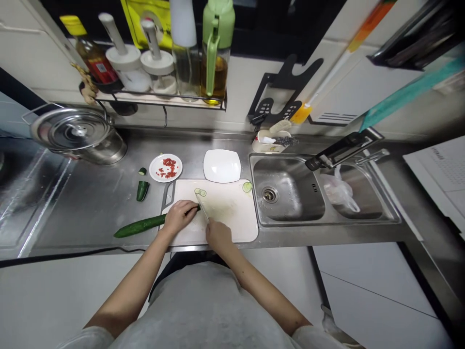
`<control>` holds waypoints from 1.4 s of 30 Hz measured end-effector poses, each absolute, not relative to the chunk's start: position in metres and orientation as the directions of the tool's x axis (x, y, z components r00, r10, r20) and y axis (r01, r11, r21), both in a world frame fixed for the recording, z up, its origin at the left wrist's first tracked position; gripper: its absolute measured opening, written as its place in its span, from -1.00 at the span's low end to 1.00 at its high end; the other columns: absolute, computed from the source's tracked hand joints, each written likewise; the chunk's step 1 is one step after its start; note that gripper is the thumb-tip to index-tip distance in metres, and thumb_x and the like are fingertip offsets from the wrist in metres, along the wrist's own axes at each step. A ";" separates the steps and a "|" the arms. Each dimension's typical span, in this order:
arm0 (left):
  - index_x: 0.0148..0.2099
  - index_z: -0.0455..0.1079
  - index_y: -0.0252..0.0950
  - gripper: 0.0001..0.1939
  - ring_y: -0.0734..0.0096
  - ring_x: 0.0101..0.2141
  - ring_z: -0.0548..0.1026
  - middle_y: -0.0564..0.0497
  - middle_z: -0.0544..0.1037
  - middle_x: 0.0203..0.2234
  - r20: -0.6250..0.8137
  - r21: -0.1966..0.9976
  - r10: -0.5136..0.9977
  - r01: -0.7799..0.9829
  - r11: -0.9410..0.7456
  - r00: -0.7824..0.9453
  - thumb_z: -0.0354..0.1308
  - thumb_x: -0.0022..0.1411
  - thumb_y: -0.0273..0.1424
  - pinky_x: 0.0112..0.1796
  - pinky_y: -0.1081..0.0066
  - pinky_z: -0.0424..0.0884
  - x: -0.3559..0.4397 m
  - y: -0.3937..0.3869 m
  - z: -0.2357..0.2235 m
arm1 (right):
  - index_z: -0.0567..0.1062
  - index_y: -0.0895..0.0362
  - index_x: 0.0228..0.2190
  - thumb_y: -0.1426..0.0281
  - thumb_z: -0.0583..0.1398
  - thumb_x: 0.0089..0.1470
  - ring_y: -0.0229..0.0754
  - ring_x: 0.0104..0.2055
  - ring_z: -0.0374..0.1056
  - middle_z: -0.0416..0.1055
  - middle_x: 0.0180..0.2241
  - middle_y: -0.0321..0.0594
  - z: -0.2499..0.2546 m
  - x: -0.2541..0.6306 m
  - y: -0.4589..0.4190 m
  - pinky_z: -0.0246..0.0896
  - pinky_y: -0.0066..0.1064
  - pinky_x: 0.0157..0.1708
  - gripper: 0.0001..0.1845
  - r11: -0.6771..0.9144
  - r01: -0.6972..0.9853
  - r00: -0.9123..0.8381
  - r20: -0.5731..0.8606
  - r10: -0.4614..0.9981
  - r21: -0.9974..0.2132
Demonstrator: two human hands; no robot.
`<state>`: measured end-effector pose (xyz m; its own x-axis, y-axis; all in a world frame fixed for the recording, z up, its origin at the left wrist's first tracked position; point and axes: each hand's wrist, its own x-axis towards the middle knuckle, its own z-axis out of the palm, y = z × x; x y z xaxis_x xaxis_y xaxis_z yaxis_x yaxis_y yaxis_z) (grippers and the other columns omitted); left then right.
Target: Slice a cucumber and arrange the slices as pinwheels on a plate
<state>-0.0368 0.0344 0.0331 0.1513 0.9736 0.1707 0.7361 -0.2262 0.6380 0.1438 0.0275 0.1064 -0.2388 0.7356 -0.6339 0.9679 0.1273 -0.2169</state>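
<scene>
A long green cucumber (140, 227) lies across the left edge of the white cutting board (240, 228). My left hand (178, 216) is closed over its right end, which rests on the board. In my right hand (219, 235) is the handle of a knife (202, 206), its blade upright against the cucumber's cut end. A few thin cucumber slices (200, 192) lie just beyond the blade tip. More pale green slices (247, 187) sit at the board's far right corner. Left of the board are a short cucumber piece (143, 190) and a smaller end piece (142, 171).
Behind the board stand a plate with chopped red bits (154, 167) and a bare white dish (222, 166). A double sink (290, 194) with a plastic bag (340, 190) is at the right. A lidded steel pot (105, 150) stands at the left, below a rack of bottles (189, 99).
</scene>
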 end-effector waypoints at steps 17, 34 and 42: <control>0.04 0.44 -0.18 -0.56 0.19 -0.05 0.46 -0.06 0.54 -0.07 0.102 0.766 0.995 0.637 -0.088 0.015 0.19 0.16 -0.13 -0.02 0.20 0.36 -0.015 0.066 0.068 | 0.19 0.08 0.22 0.38 0.05 0.26 -0.07 -0.15 0.29 0.41 -0.20 -0.03 0.121 0.222 0.036 0.03 -0.28 -0.18 -0.49 0.502 0.865 -0.480 -0.293 0.827 0.000; -0.30 0.50 -0.19 -0.83 0.38 -0.39 0.52 0.07 0.61 -0.43 -0.272 0.752 0.953 0.589 0.296 -0.131 0.19 0.10 -0.24 -0.29 0.39 0.32 0.003 0.094 0.044 | 0.24 0.06 0.19 0.34 0.13 0.22 -0.09 -0.17 0.32 0.43 -0.23 -0.08 0.110 0.249 0.014 0.02 -0.29 -0.20 -0.48 0.497 0.867 -0.461 -0.321 0.827 0.034; -0.39 0.50 -0.19 -0.80 0.20 -0.29 0.52 -0.03 0.63 -0.40 -0.234 0.527 0.969 0.827 0.199 -0.084 0.13 0.16 -0.22 -0.09 0.16 0.19 0.002 0.116 0.045 | 0.29 0.07 0.17 0.29 0.12 0.23 -0.09 -0.15 0.33 0.44 -0.25 -0.09 0.106 0.256 0.016 0.02 -0.32 -0.19 -0.51 0.445 0.896 -0.417 -0.323 0.850 0.014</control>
